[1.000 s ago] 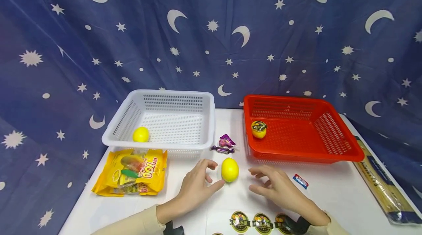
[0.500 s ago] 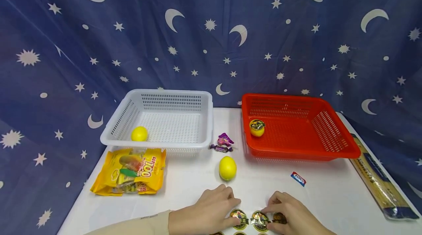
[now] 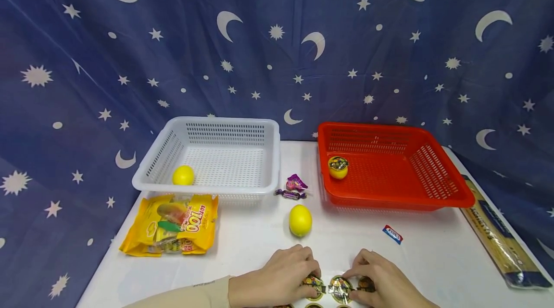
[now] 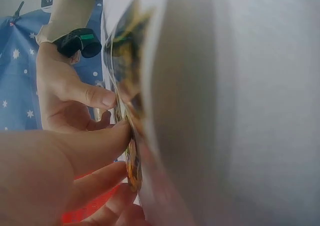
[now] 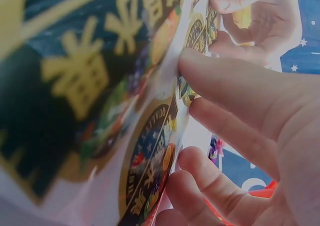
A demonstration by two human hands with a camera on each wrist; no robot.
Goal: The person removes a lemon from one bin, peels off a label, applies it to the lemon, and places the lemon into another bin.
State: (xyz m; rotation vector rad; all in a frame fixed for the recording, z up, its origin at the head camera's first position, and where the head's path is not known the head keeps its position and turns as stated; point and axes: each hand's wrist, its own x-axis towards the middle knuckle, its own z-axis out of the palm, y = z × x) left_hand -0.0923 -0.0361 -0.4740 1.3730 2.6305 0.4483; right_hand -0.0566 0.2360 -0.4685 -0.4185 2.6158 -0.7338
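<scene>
A sheet of round black-and-gold fruit stickers [image 3: 313, 286] lies at the table's front edge, partly covered by both hands. My left hand [image 3: 283, 274] holds the sheet at the left sticker, its thumb and index finger bent on either side of it. My right hand [image 3: 378, 277] pinches at the right edge of the middle sticker [image 3: 340, 289], thumb and index close together. In the right wrist view, my right thumb [image 5: 220, 73] sits against the printed sheet [image 5: 150, 156]. A plain yellow lemon [image 3: 300, 220] stands beyond the hands.
A white basket [image 3: 207, 188] holds a lemon [image 3: 183, 175]; a red basket [image 3: 389, 197] holds a lemon [image 3: 338, 171] with a sticker. Wrapped candies [image 3: 294, 188] lie between them. A yellow candy bag [image 3: 173, 226] is left; a small red-blue wrapper [image 3: 392, 234] and a spaghetti pack [image 3: 504, 240] are right.
Both hands have come down from beside the middle lemon to the sticker sheet. Over the last half second the left hand has shifted slightly right; the right hand has stayed almost still.
</scene>
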